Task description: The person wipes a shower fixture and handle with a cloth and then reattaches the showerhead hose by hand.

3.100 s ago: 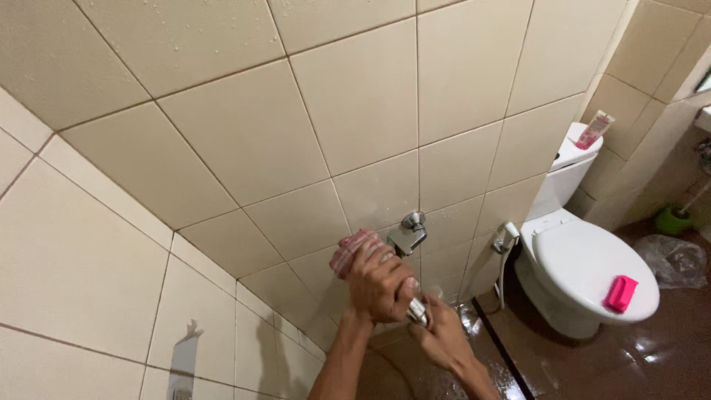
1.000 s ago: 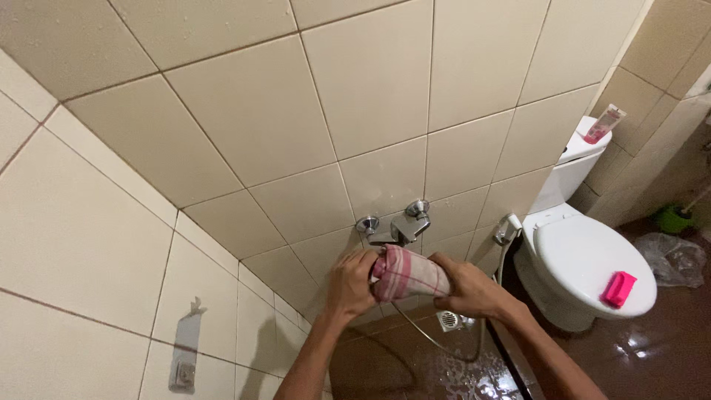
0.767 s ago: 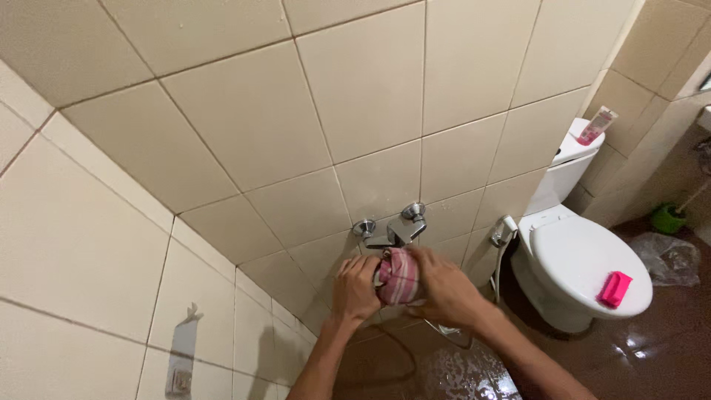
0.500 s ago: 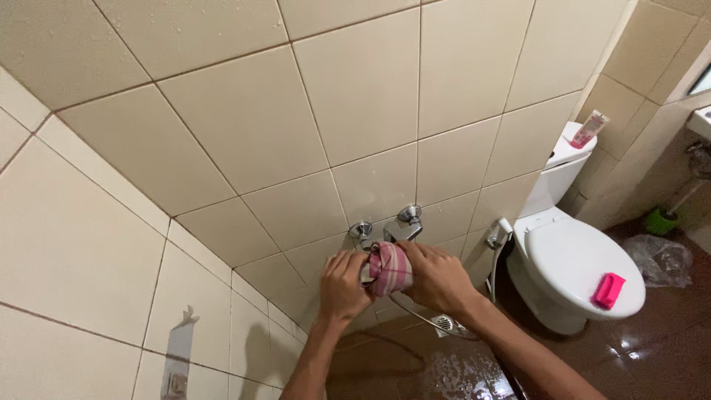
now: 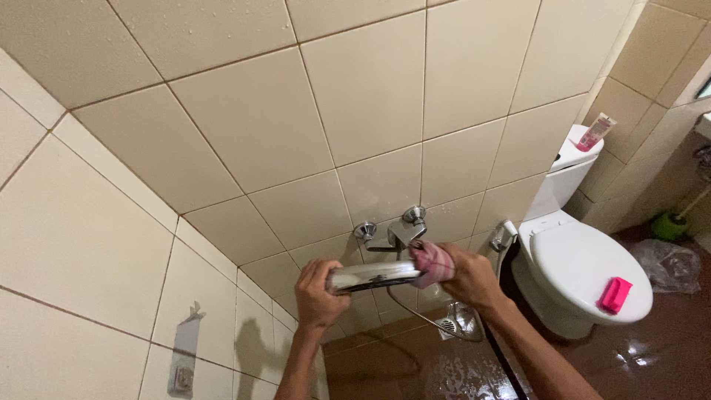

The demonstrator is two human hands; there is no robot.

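Two hands grip a chrome shower head (image 5: 374, 275) at centre: left hand (image 5: 318, 290) clamps its end, right hand (image 5: 468, 275) presses a pink cloth (image 5: 432, 263) on it. Beige wall tiles (image 5: 370, 96) surround; white toilet (image 5: 585, 267) at three o'clock.

Both forearms rise from the bottom edge, bare. The left hand (image 5: 318, 290) is raised with fingers curled in a closed grip, knuckles toward the camera. The right hand (image 5: 468, 275) sits level with it, well apart, fingers wrapped shut, wrist bent slightly inward.
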